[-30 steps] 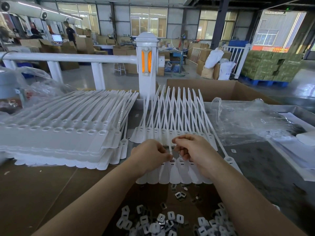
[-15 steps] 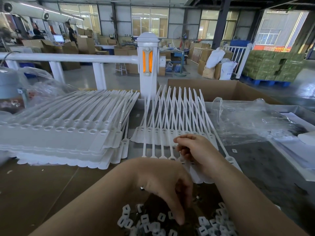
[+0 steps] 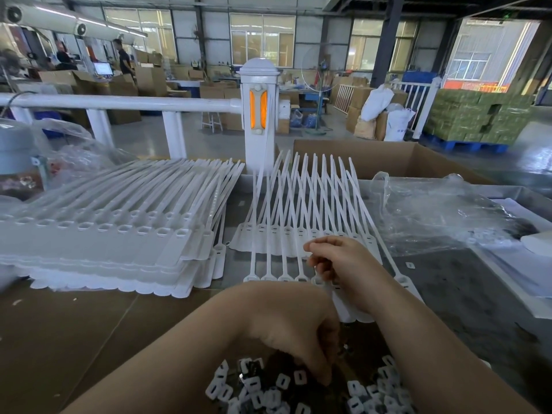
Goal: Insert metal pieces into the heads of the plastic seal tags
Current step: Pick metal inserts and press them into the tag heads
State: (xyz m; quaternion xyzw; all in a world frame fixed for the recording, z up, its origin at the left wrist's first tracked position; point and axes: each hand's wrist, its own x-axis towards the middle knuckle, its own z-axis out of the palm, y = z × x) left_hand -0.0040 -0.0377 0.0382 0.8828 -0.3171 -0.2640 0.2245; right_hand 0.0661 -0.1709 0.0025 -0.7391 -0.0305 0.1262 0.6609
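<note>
A strip of white plastic seal tags (image 3: 277,277) lies across the middle of the table, heads toward me, over a second strip (image 3: 268,234). My right hand (image 3: 343,264) rests on the near strip, its curled fingers pinching one tag just above its head. Lower down, my left hand (image 3: 286,330) reaches into the pile of small metal pieces (image 3: 254,386) at the near edge. Its fingers point down among them, and its back hides whether the fingertips hold a piece. A tall stack of white tag strips (image 3: 104,243) sits to the left.
A crumpled clear plastic bag (image 3: 433,210) lies at the right, with an open cardboard box (image 3: 388,156) behind it. A white rail and post (image 3: 260,115) stand beyond the table. Brown cardboard (image 3: 74,339) covers the near left of the table.
My left hand left the tag strip and dropped toward me into the metal pieces. My right hand stayed on the strip.
</note>
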